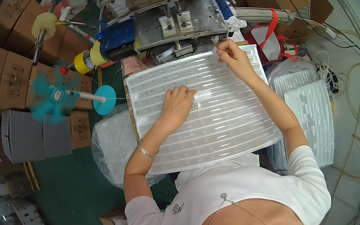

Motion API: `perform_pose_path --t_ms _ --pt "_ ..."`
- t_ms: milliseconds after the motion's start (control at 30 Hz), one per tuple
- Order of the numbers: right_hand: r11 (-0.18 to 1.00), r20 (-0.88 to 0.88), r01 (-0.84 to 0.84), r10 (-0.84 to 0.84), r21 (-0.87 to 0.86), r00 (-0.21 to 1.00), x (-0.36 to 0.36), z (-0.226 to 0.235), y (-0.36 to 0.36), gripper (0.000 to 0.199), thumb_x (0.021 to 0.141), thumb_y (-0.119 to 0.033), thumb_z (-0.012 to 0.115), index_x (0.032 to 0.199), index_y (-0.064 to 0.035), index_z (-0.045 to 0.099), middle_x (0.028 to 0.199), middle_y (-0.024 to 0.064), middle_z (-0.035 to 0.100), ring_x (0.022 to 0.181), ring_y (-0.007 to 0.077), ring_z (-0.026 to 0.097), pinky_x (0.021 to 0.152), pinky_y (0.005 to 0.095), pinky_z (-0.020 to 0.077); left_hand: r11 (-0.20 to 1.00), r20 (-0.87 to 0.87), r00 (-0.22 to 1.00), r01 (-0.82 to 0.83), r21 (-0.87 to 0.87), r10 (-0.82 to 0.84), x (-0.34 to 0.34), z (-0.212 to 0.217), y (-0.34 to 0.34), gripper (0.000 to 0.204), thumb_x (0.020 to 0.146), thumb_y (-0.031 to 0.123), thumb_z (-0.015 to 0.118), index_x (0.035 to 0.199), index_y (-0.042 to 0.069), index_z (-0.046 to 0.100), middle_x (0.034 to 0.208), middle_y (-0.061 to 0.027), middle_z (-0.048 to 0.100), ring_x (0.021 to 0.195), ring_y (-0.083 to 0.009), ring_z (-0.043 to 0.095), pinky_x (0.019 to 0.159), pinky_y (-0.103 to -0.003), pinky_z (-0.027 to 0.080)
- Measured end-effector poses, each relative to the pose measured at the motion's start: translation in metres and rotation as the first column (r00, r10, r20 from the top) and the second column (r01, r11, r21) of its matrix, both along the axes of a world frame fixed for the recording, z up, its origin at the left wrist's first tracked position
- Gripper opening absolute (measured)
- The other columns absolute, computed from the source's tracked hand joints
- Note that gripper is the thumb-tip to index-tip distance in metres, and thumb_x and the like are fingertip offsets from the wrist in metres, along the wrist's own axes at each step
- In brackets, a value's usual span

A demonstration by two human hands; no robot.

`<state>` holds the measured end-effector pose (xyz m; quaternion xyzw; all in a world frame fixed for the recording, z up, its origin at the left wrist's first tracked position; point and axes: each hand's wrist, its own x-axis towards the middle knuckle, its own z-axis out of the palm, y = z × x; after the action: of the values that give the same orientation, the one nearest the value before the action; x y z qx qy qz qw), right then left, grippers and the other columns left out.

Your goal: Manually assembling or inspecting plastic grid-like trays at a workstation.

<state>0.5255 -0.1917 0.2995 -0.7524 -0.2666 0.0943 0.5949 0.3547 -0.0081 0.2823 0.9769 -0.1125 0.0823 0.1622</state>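
Note:
A wide translucent plastic tray (213, 147) with many long ribbed rows lies in front of me, and small pieces sit in several of its upper rows. My left hand (178, 106) rests over the tray's middle left with its fingers bent and drawn together. Whatever lies under those fingertips is hidden. At the tray's far right edge, my right hand (233, 60) pinches a small clear plastic piece (215, 50) between thumb and fingers. Just beyond it stands a metal machine bed (154, 35) with a small clamp block (176, 22) on top.
A teal fan (56, 96) stands on the left, near stacked cartons (16, 76) and grey boxes (23, 136). Bagged trays (308, 112) lie at right, and a plastic-wrapped bundle (110, 141) at left. A red-strapped bag (267, 41) and loose cables (330, 73) are at the far right.

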Motion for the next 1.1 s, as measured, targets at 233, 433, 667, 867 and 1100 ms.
perform_pose_path --t_ms 233,433,667,867,1100 --pt "0.999 0.276 -0.053 0.052 -0.005 0.96 0.013 -0.006 0.013 0.025 0.086 -0.015 0.059 0.107 -0.0026 0.057 0.105 0.0049 0.06 0.088 0.0128 0.058 0.068 0.0243 0.0481 0.965 0.118 0.97 -0.19 -0.183 0.213 0.007 0.034 0.018 0.034 0.077 0.004 0.061 0.111 0.008 0.058 0.101 -0.0078 0.053 0.094 -0.0249 0.052 0.082 -0.036 0.037" --pt "0.99 0.114 -0.141 0.141 0.0 0.984 -0.005 0.048 0.024 0.033 0.082 -0.011 0.062 0.113 -0.0022 0.057 0.11 0.0117 0.062 0.088 0.0189 0.061 0.074 0.029 0.051 0.897 0.507 0.746 -0.297 -0.327 0.432 0.066 0.069 0.015 0.025 0.076 0.007 0.06 0.1 0.012 0.064 0.097 -0.0041 0.059 0.093 -0.0227 0.052 0.085 -0.038 0.033" --pt "0.984 0.429 0.137 -0.173 0.114 0.887 0.032 0.065 0.04 0.029 0.082 -0.015 0.066 0.107 -0.0025 0.06 0.096 0.0109 0.066 0.077 0.0195 0.063 0.069 0.029 0.0512 0.889 0.727 0.585 -0.451 -0.078 0.361 0.172 0.092 0.034 0.022 0.077 0.025 0.064 0.096 0.013 0.067 0.096 -0.0057 0.058 0.099 -0.0244 0.046 0.088 -0.044 0.027" --pt "0.964 0.784 0.212 -0.256 0.163 0.566 0.051 0.085 0.081 0.022 0.079 -0.015 0.063 0.099 -0.0076 0.062 0.095 0.0092 0.066 0.081 0.0291 0.063 0.065 0.0369 0.0513 0.879 0.614 0.637 -0.412 -0.242 0.467 0.133 0.099 0.015 0.025 0.078 0.025 0.065 0.101 0.015 0.065 0.089 -0.0023 0.06 0.092 -0.021 0.051 0.086 -0.038 0.029" --pt "0.947 0.803 0.32 -0.165 -0.034 0.572 0.071 0.071 0.094 0.024 0.078 -0.016 0.062 0.1 -0.0069 0.06 0.095 0.0113 0.065 0.084 0.0287 0.063 0.068 0.0378 0.0512 0.853 0.446 0.734 -0.375 -0.363 0.513 0.075 0.084 0.003 0.021 0.076 0.023 0.07 0.094 0.012 0.064 0.069 0.0029 0.054 0.073 -0.0136 0.049 0.076 -0.032 0.027"
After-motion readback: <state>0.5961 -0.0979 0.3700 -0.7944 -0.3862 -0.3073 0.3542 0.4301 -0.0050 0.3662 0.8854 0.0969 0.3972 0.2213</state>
